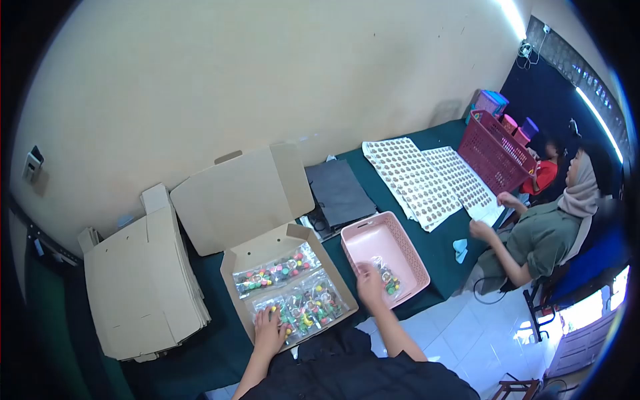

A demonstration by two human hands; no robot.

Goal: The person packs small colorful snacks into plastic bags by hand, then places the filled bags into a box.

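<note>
My left hand (269,329) rests with its fingers spread on clear plastic packets (310,308) of small, colourful pieces. Several such packets lie in an open cardboard box (340,283), whose lid (243,197) stands raised behind it. Over the near side of a pink plastic basket (413,251), my right hand (371,287) has its fingers curled at the edge of another clear packet (390,281) with colourful pieces inside. What exactly the pieces are is too small to make out.
Flattened cardboard boxes (140,287) are stacked at left. Black bags (341,192) lie behind the basket, beside printed sticker sheets (413,180). A maroon crate (495,153) stands farther right. Another person (547,233) sits at the right edge of the green-covered table, near a light-blue item (460,249).
</note>
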